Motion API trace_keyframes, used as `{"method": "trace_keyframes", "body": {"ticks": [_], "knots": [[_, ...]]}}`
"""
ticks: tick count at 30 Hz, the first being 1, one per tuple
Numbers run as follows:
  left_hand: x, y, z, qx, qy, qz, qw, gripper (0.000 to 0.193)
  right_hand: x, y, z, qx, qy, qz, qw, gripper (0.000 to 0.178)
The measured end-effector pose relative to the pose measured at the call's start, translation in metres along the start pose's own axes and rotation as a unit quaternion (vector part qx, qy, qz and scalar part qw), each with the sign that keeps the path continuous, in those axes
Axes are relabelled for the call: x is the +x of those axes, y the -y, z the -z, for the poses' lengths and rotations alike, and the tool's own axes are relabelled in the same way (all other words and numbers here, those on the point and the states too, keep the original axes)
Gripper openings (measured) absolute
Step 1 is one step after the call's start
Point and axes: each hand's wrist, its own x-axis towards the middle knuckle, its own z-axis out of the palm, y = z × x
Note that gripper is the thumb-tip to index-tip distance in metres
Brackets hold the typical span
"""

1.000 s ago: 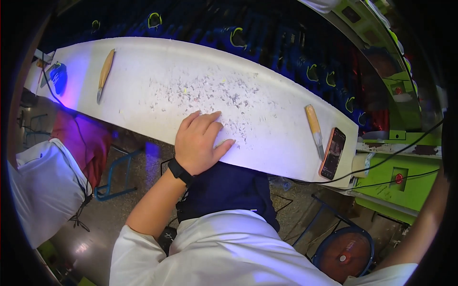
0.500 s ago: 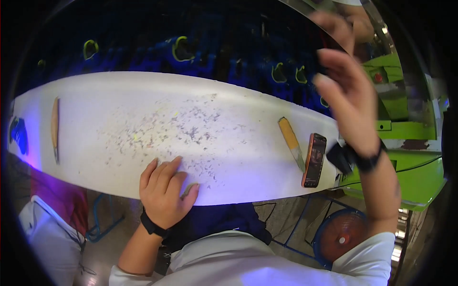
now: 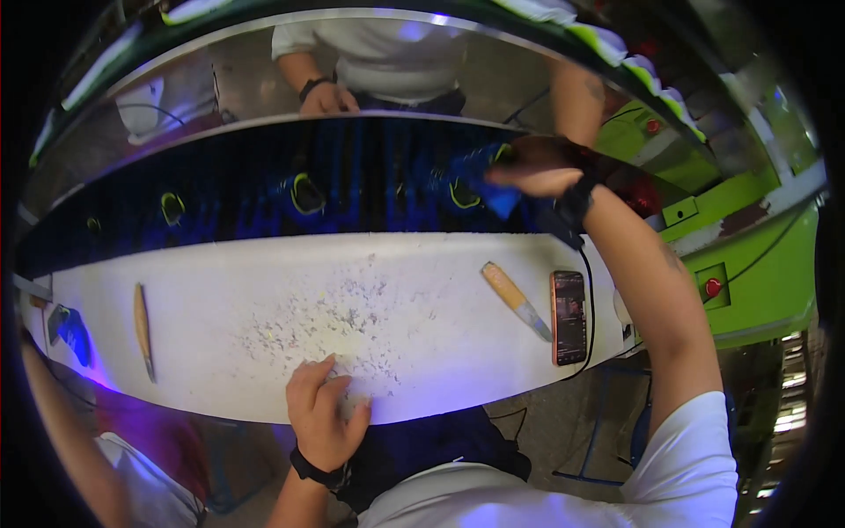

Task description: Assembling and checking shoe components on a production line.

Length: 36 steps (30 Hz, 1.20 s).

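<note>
My left hand [image 3: 324,414] lies at the near edge of the white table [image 3: 440,370], fingers stretched and thumb apart. Small dark scraps [image 3: 352,308] are scattered beside its fingertips. Past the table's far edge, my right hand [image 3: 541,176] reaches over a dark strip [image 3: 246,211]. Its fingers are blurred by motion and appear closed on a bright blue shoe [image 3: 502,202], partly covered by the hand. Along the strip, several dark blue shoes show yellow-green collar rims [image 3: 308,194].
A wooden-handled knife [image 3: 506,290] and a phone [image 3: 569,317] lie on the right, a black cable beside them. Another wooden-handled tool [image 3: 143,330] and a blue shoe [image 3: 70,337] are at the left. Green machinery [image 3: 757,290] stands right; another person's arm [image 3: 70,431] is at lower left.
My right hand has gone from raised at the right to over the dark strip, now at the blue shoe. My view has tilted up, showing more beyond the table. My left hand stays on the table.
</note>
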Motion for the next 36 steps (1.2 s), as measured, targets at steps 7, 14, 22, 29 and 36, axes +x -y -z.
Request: {"method": "trace_keyframes", "body": {"ticks": [7, 14, 22, 29, 36], "knots": [[0.015, -0.048, 0.024, 0.045, 0.073, -0.120, 0.989, 0.093, -0.149, 0.084, 0.050, 0.128, -0.174, 0.337, 0.917, 0.043], [0.000, -0.076, 0.020, 0.075, 0.195, -0.037, 0.977, 0.095, -0.041, 0.085, 0.167, -0.045, -0.233, 0.216, 0.947, 0.072], [-0.011, -0.087, 0.045, 0.012, 0.150, -0.026, 0.988, 0.079, -0.065, 0.086, 0.162, -0.093, -0.478, 0.171, 0.856, 0.028], [0.005, -0.082, 0.010, -0.211, -0.028, 0.013, 0.977, 0.046, -0.210, 0.063, 0.052, 0.264, -0.434, 0.407, 0.759, 0.018], [0.022, -0.111, -0.049, -0.358, 0.001, 0.058, 0.932, 0.054, -0.274, 0.034, -0.165, 0.696, -0.252, 0.099, 0.666, 0.022]]}}
